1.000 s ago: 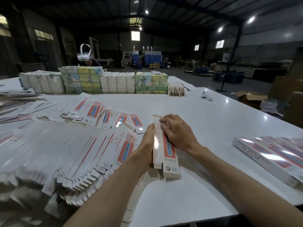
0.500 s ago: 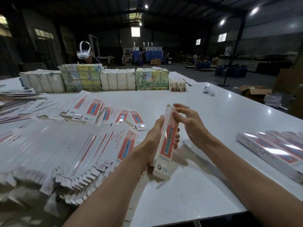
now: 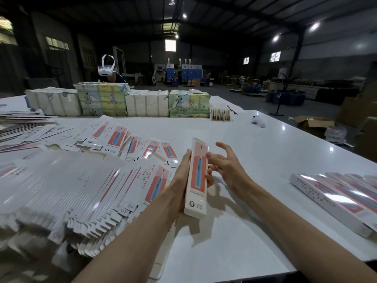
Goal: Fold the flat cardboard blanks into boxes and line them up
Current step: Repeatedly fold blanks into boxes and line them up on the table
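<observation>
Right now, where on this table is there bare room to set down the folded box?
Bare table lies between the held box and the row of finished boxes on the right, and farther out toward the white controller. The left side is crowded with fanned flat blanks, the far edge with wrapped bundles.

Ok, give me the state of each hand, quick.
Left hand: holding the box, fingers wrapped round it.
Right hand: open, fingers spread, holding nothing.
</observation>
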Demonstrator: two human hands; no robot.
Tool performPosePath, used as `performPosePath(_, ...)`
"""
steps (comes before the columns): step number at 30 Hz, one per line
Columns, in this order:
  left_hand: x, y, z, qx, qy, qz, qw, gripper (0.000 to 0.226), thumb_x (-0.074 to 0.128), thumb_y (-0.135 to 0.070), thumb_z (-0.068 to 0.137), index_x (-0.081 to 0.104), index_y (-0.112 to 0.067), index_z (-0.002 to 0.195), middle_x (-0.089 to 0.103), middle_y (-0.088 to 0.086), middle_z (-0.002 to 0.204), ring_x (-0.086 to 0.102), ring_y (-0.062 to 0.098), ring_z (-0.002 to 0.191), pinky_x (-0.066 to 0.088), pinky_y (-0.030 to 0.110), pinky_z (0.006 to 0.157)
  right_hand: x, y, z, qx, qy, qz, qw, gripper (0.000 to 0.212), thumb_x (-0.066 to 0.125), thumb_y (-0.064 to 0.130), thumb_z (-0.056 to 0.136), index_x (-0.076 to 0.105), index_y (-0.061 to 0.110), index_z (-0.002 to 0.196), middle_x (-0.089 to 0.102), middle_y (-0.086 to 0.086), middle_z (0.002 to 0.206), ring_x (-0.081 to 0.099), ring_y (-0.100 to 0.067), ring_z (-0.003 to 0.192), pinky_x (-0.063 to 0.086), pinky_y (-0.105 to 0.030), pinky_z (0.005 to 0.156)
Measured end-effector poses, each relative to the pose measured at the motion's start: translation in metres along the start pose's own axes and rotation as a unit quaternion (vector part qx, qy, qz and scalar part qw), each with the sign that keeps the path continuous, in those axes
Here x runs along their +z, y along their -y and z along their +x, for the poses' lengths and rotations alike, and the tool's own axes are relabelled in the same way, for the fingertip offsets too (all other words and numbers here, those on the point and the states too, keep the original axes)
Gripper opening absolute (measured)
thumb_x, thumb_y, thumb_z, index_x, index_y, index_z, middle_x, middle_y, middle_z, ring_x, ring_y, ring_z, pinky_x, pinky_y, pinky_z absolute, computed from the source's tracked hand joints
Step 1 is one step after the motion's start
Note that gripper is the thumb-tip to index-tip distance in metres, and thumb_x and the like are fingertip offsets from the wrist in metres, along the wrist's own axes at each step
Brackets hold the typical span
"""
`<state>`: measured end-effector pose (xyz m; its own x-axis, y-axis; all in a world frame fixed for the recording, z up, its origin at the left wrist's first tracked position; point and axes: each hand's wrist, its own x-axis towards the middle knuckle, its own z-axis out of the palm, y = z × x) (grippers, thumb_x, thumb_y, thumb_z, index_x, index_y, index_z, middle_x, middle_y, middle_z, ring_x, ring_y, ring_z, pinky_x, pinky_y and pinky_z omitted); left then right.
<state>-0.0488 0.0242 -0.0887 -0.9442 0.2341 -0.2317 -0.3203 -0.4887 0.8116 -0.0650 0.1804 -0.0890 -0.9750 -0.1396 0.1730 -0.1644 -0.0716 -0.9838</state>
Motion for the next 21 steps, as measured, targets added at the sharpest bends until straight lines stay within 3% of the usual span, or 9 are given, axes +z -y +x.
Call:
performPosePath(3,-0.001,-0.001,0.000,-0.002,0.014,-0.017,1.000,0.050,0.049,-0.060,0.105,0.065,-0.013,0.095,0.068,0.008,0.068,0.066,0.018,0.052,0.059,0.030,0.051,0.001,-0.003,0.001,-0.003,0.004,-0.006,1.000,0.065,0.075,0.050,0.093,0.046,0.025,0.145,0.076,-0.006,0.089,0.077,-0.022,0.092,0.056,-0.051,0.103)
performPosePath(6,-0.005,-0.002,0.002,0.013,0.005,0.017,1.000,0.053,0.052,-0.060,0.104,0.069,-0.010,0.102,0.072,0.012,0.076,0.070,0.023,0.057,0.063,0.034,0.057,0.002,-0.003,0.001,-0.039,0.017,0.003,0.999,0.060,0.071,0.049,0.092,0.049,0.024,0.141,0.078,-0.006,0.092,0.077,-0.023,0.091,0.061,-0.037,0.088)
performPosePath(9,-0.005,0.002,0.002,0.049,-0.025,0.056,0.997,0.052,0.053,-0.063,0.101,0.072,-0.016,0.115,0.079,0.015,0.097,0.078,0.032,0.081,0.064,0.047,0.084,0.002,0.000,0.002,-0.048,0.012,-0.009,0.999,0.060,0.071,0.051,0.095,0.046,0.027,0.144,0.079,-0.007,0.093,0.078,-0.026,0.090,0.061,-0.031,0.077)
performPosePath(11,0.000,0.007,0.001,0.060,-0.051,0.051,0.996,0.045,0.054,-0.060,0.103,0.067,-0.023,0.125,0.079,0.017,0.106,0.078,0.041,0.095,0.061,0.058,0.093,-0.001,0.000,0.002,-0.050,0.011,-0.024,0.998,0.057,0.069,0.051,0.097,0.043,0.031,0.144,0.079,-0.009,0.095,0.079,-0.030,0.090,0.062,-0.031,0.070)
performPosePath(15,0.006,0.011,0.005,0.138,-0.059,0.052,0.987,0.034,0.052,-0.046,0.109,0.049,-0.048,0.143,0.078,0.014,0.110,0.078,0.038,0.097,0.062,0.061,0.087,-0.005,0.003,0.000,-0.058,0.021,-0.053,0.997,0.059,0.069,0.058,0.093,0.042,0.037,0.141,0.080,-0.003,0.099,0.080,-0.026,0.091,0.062,-0.028,0.065)
performPosePath(21,0.004,0.013,0.002,0.219,-0.063,0.123,0.966,0.037,0.049,-0.044,0.110,0.049,-0.051,0.146,0.080,0.001,0.103,0.080,0.032,0.092,0.065,0.056,0.081,-0.003,0.011,-0.002,-0.092,0.013,-0.083,0.992,0.048,0.068,0.056,0.094,0.052,0.038,0.135,0.080,0.003,0.103,0.079,-0.022,0.095,0.062,-0.027,0.068)
